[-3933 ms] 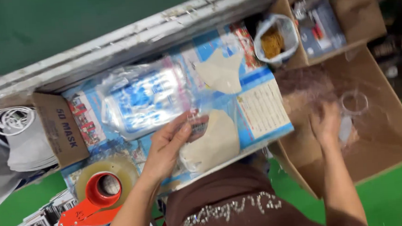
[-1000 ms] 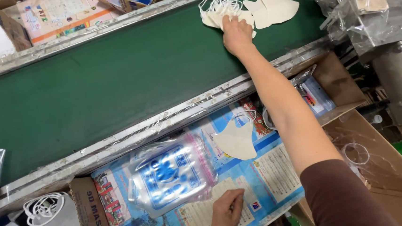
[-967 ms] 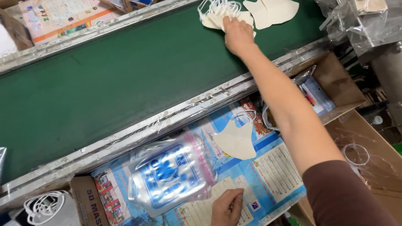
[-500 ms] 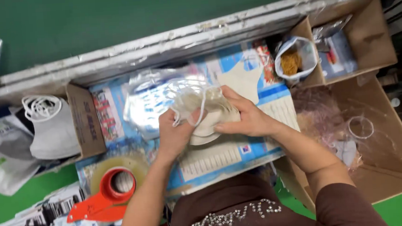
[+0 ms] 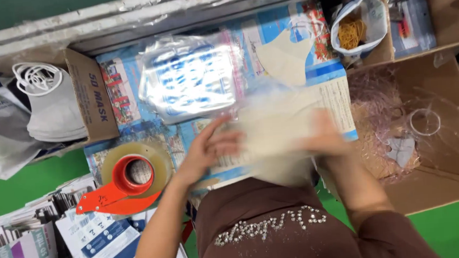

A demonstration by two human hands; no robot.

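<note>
On my far left a cardboard box (image 5: 90, 98) holds white masks (image 5: 50, 106). Next comes the tape dispenser (image 5: 128, 179). My left hand (image 5: 202, 155) and right hand (image 5: 324, 136) both close their grip on a blurred cream mask stack (image 5: 272, 128) above the printed surface (image 5: 130, 93), just below the clear bags (image 5: 191, 75). A large carton (image 5: 434, 125) sits at right.

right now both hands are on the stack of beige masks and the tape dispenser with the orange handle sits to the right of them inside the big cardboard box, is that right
Not quite. The head view shows the tape dispenser to the left of the hands, out on the work surface, not inside the big cardboard box. The rest holds: the left hand and the right hand are both on the stack of beige masks, though motion blur softens them.
</note>
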